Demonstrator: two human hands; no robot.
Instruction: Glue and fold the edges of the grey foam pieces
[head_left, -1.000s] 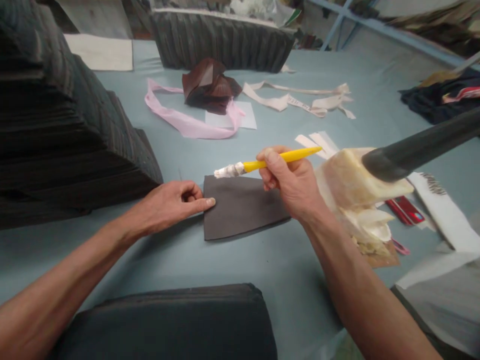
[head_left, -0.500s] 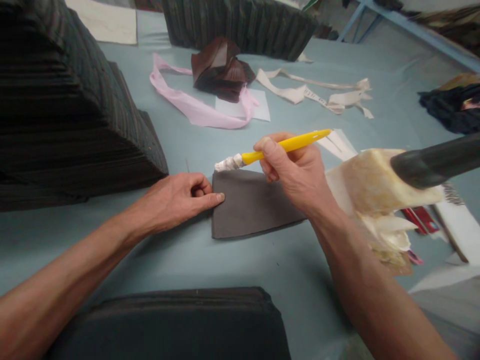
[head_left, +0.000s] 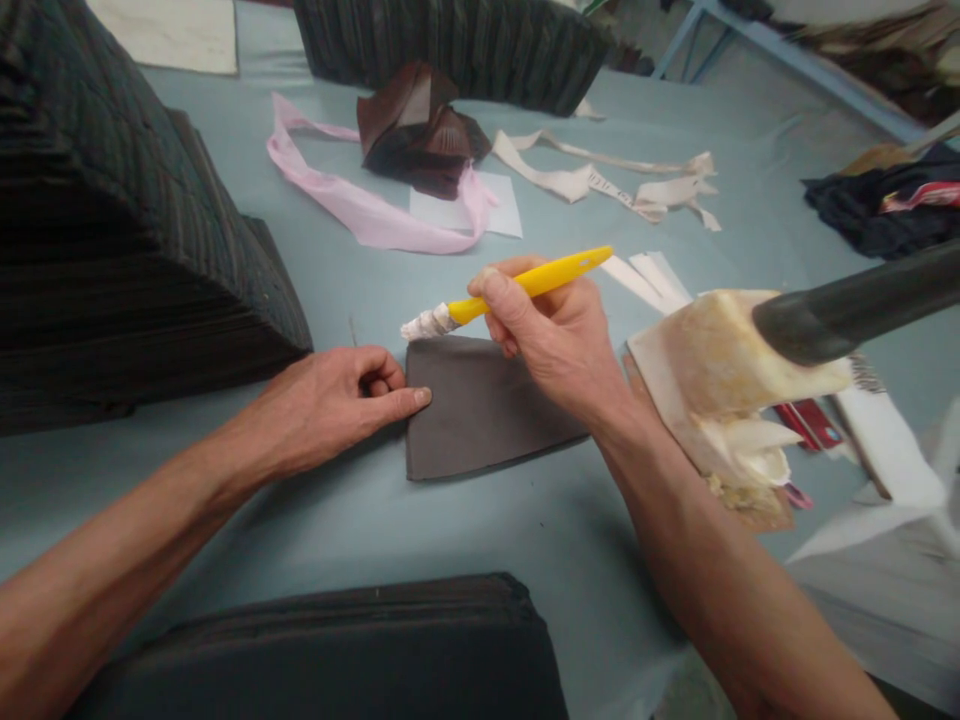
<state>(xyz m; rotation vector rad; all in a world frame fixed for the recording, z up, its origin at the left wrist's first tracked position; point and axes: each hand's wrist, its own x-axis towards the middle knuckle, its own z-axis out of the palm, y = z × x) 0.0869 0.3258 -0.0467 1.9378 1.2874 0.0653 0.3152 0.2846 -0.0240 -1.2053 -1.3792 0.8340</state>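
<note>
A dark grey flat panel [head_left: 480,415], apparently folded or layered, lies on the blue-grey table. My left hand [head_left: 360,400] is closed at its left edge, thumb on top and fingers curled beside it. My right hand [head_left: 551,330] grips a brush [head_left: 532,284] by its yellow handle. The brush's bristle end, caked with something white, points left and is at the panel's upper left corner; whether it touches is hard to tell. My right hand and forearm hide the panel's right end.
Tall stacks of dark panels [head_left: 150,230] stand at left, with another row [head_left: 457,45] at the back. A dark stack [head_left: 337,650] lies in front. At right are a glue-smeared block [head_left: 712,340] and black bar [head_left: 862,305]. Pink strip [head_left: 360,215] and brown scrap [head_left: 420,130] lie behind.
The whole view has shifted, so most things appear further left. Both hands keep their grips; the brush stays near the panel's upper left corner.
</note>
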